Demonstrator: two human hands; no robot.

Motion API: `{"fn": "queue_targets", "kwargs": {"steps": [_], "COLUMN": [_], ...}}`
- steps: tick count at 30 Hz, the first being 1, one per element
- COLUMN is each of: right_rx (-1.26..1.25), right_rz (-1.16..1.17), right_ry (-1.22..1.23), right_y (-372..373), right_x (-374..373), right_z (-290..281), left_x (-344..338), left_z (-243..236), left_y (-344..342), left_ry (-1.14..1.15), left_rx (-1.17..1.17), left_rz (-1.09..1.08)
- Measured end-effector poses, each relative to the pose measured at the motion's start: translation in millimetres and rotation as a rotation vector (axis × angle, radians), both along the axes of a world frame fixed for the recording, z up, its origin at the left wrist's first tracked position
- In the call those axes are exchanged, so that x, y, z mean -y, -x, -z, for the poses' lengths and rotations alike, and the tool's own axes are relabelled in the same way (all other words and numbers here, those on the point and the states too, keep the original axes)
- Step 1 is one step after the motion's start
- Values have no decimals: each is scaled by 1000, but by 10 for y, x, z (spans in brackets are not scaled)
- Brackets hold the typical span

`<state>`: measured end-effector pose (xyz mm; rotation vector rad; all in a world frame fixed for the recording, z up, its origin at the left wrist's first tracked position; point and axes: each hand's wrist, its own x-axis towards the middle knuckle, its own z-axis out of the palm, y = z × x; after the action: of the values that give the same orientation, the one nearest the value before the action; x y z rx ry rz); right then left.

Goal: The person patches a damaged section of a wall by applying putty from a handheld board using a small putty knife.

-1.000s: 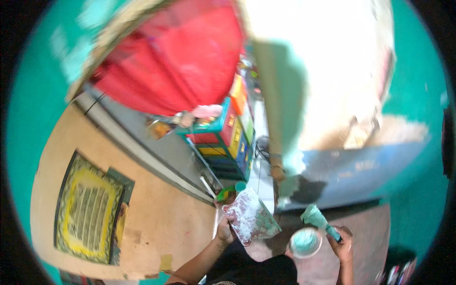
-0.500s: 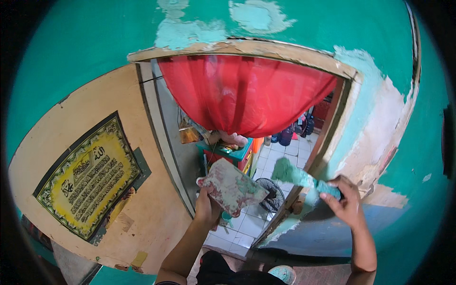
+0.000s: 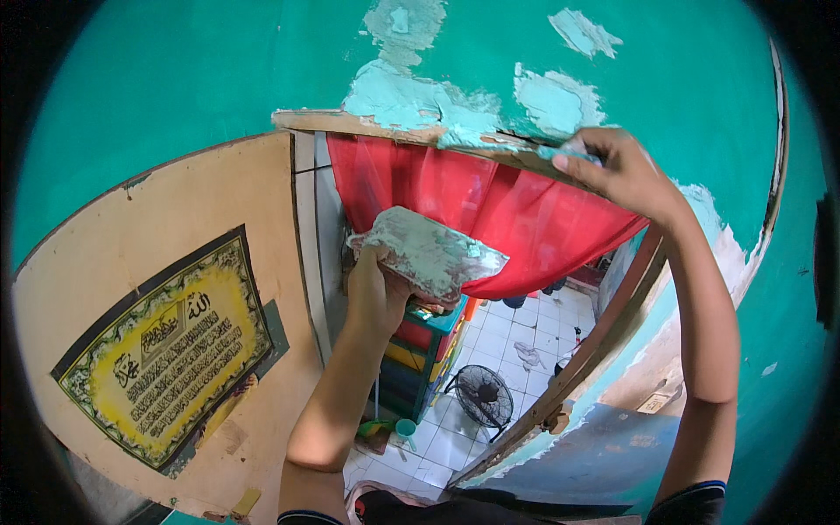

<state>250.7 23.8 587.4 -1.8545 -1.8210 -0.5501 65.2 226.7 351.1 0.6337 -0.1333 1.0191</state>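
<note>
Two hands, both raised at a doorway. Left hand [image 3: 376, 293]: fingers closed under a flat board [image 3: 429, 252] smeared with pale filler, held level before the red curtain [image 3: 490, 210]. Board likely stiff and light, its load wet and prone to slide; best gripped from beneath, kept flat. Right hand [image 3: 617, 171]: fingers pinched on a small tool [image 3: 573, 156], mostly hidden, pressed to the top door frame [image 3: 411, 129] where the green wall [image 3: 262, 70] shows patched spots. Half a second ago the right hand was lower, beside the frame's right post; board little changed.
</note>
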Motion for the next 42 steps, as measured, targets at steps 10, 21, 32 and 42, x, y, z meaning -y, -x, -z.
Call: {"fn": "queue_targets", "kwargs": {"steps": [10,21,32,42], "right_rx": [-8,162,198,434], "right_rz": [12,183,303,376], "right_ry": [245,357,411,235], "right_y": [168,271,388,456], "right_x": [-897,-1357,-1630,-1772], "right_z": [-748,-1127,-1218,-1182], "left_x": [-467,-736,-849,-865], "left_z": [-431,-398,-361,-448], "left_y": [90,-25,80,128], "left_ry": [72,141,130,139], "left_rx": [-49,-11,-17,56], "left_rz": [61,110,129,141]}}
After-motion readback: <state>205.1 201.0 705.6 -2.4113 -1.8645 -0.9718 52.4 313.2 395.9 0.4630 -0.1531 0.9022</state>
